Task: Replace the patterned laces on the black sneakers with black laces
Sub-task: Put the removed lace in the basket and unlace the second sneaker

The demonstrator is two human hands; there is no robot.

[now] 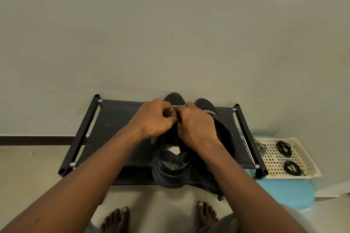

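Observation:
Two black sneakers stand side by side on a black fabric rack (pixel 113 119), toes toward the wall. Over the lacing of the left sneaker (pixel 171 168) my left hand (pixel 154 119) and my right hand (pixel 197 125) meet, fingers pinched together on a lace. A bit of patterned lace (pixel 154 140) shows under my left wrist. The right sneaker (pixel 223 132) is mostly hidden by my right forearm. Two coiled black laces (pixel 283 148) (pixel 291 167) lie in a cream tray (pixel 310 168) to the right. A removed patterned lace (pixel 262 148) lies at the tray's left edge.
The rack stands against a plain wall on a pale floor. The tray rests on a light blue stool (pixel 295 193) beside the rack's right end. My bare feet (pixel 115 219) are on the floor just in front of the rack.

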